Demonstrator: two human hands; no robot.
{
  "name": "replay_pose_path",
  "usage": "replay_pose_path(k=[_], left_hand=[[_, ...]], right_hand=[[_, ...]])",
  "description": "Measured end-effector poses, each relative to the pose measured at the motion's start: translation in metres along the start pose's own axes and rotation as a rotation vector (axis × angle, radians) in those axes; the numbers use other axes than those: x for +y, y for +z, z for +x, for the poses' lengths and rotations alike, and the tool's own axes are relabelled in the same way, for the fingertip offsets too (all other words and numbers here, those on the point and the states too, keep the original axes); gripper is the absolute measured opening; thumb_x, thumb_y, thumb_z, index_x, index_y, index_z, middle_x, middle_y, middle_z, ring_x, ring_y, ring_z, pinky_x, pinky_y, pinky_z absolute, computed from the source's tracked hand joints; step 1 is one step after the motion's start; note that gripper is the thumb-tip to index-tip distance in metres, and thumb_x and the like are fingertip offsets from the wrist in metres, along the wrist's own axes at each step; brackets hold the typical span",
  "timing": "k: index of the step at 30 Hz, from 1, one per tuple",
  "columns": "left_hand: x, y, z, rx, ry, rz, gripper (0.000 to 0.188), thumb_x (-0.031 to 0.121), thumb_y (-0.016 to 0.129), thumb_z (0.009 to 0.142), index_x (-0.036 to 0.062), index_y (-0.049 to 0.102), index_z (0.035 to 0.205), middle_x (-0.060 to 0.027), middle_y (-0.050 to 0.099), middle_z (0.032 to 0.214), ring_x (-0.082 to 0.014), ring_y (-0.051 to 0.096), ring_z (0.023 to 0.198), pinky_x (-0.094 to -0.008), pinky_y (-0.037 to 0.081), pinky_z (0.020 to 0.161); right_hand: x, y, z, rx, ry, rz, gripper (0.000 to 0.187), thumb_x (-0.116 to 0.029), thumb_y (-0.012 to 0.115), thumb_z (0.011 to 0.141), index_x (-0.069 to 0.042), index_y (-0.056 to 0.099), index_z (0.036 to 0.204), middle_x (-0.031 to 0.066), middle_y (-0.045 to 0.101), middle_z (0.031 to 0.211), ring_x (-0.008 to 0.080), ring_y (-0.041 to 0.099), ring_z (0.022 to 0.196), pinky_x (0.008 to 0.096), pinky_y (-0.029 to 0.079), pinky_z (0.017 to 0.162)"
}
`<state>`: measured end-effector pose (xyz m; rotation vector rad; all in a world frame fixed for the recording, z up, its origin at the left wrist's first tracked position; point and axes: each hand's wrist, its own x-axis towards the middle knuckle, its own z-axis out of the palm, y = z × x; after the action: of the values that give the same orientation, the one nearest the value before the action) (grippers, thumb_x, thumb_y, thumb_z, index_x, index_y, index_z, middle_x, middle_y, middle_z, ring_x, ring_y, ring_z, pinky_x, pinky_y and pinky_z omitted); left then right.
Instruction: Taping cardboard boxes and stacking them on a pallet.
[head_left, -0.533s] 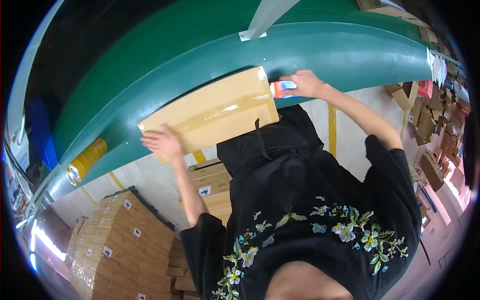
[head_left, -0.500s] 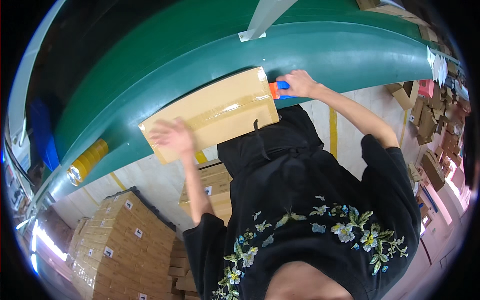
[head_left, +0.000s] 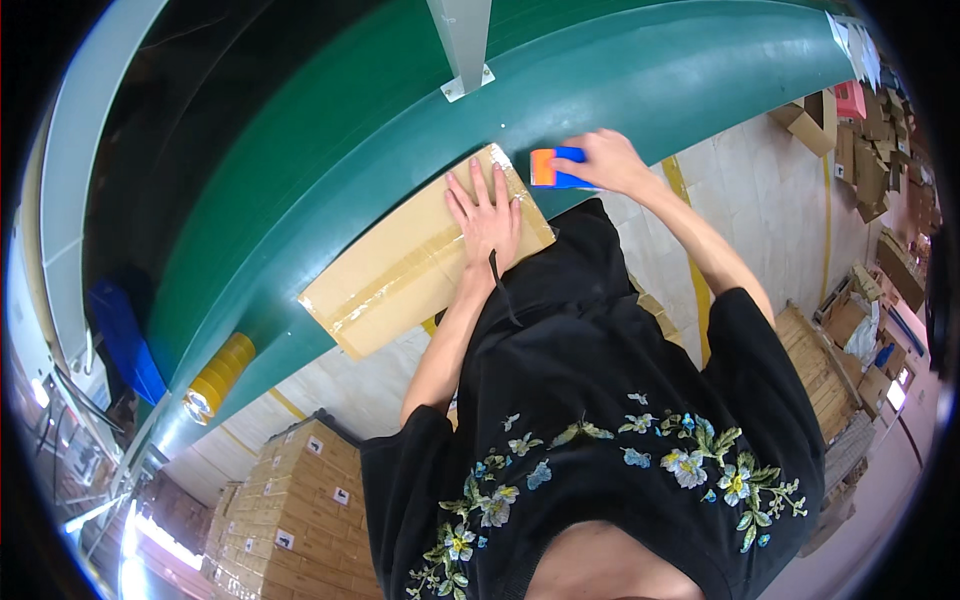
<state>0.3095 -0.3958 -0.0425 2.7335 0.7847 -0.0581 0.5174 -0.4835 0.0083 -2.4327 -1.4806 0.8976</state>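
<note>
A long cardboard box (head_left: 385, 270) lies at a slant on the green work surface (head_left: 660, 95), its near edge against my black clothing. Clear tape runs lengthwise over its top and wraps onto its right end. My left hand (head_left: 487, 222) rests flat on the right part of the box with fingers spread. Just beyond the box's right end, my right hand (head_left: 610, 162) is closed round a blue and orange tape dispenser (head_left: 543, 168). A small gap shows between the dispenser and the box.
A row of yellow tape rolls (head_left: 222, 375) lies at the surface's left edge. A grey metal post (head_left: 462, 45) rises behind the box. Stacked cartons (head_left: 300, 500) stand on the floor at lower left. Loose cardboard (head_left: 870, 160) is piled at far right.
My left hand has moved from the box's left end to its right part and now lies flat. The tape dispenser has come away from the box's right end. The whole view has shifted.
</note>
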Motion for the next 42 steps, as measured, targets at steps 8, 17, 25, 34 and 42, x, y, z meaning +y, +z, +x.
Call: replay_pose_path(k=[8,17,25,34,42], left_hand=[[0.006,-0.081,0.038,-0.635,-0.484,-1.68,0.037,0.034,0.05,0.091,0.0012,0.061,0.104,-0.0085,0.063,0.096,-0.0128,0.06,0.084,-0.0261,0.044,0.074],[-0.007,-0.035,0.057,-0.685,-0.28,-1.331,0.007,0.002,0.067,0.075,-0.0005,0.067,0.082,-0.0043,0.064,0.07,-0.0086,0.058,0.063,-0.0223,0.046,0.06],[-0.037,-0.026,0.132,-0.31,-0.076,-0.751,0.009,0.004,0.066,0.077,-0.0012,0.066,0.085,-0.0051,0.066,0.074,-0.0079,0.058,0.062,-0.0206,0.046,0.058],[-0.047,0.001,0.128,-0.032,0.246,-0.454,0.019,0.012,0.061,0.082,0.0021,0.065,0.098,-0.0105,0.067,0.081,-0.0196,0.062,0.077,-0.0316,0.048,0.073],[-0.035,-0.011,0.087,-0.262,0.034,-0.367,0.038,0.034,0.038,0.093,0.0092,0.061,0.11,-0.0173,0.063,0.098,-0.0384,0.057,0.096,-0.0412,0.045,0.082]], right_hand=[[-0.042,0.028,-0.092,0.554,0.238,0.801,0.041,-0.026,0.074,0.071,0.0,0.063,0.1,0.0125,0.066,0.08,0.0142,0.063,0.071,0.0289,0.05,0.067],[-0.094,0.045,-0.112,0.588,0.391,0.664,0.039,-0.033,0.07,0.074,-0.003,0.064,0.097,0.0156,0.065,0.076,0.0263,0.064,0.065,0.0333,0.05,0.06],[-0.093,0.07,-0.106,0.527,0.595,0.602,0.04,-0.04,0.063,0.079,-0.007,0.063,0.1,0.0157,0.064,0.071,0.0296,0.063,0.061,0.0355,0.05,0.059],[-0.094,0.084,-0.079,0.582,0.618,0.632,0.041,-0.045,0.063,0.076,-0.008,0.064,0.092,0.0159,0.061,0.062,0.0332,0.061,0.06,0.042,0.048,0.054],[-0.09,0.085,-0.078,0.572,0.585,0.595,0.041,-0.043,0.062,0.077,-0.005,0.063,0.093,0.0174,0.061,0.066,0.0341,0.06,0.061,0.0429,0.048,0.056]])
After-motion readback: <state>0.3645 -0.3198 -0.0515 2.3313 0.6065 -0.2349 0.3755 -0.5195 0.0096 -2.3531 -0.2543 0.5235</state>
